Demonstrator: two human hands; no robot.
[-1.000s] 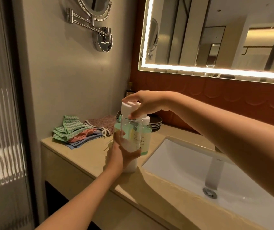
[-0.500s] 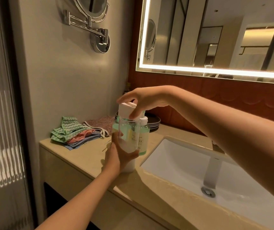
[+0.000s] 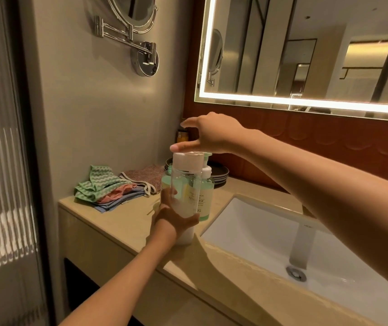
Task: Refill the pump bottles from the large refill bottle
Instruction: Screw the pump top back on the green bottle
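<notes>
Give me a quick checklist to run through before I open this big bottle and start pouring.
1. Large refill bottle upright on the counter: ok.
2. Bottle steadied: ok, the left hand grips its lower body.
3. White cap off: not ok, it is on the bottle; the right hand is above it with straight fingers, not gripping.
4. Green pump bottle opened to receive: not ok, its pump head is on.
5. Room left in the pump bottle: cannot tell, the refill bottle hides most of it.
6. Cloths at hand for spills: ok, piled on the counter to the left.
</notes>
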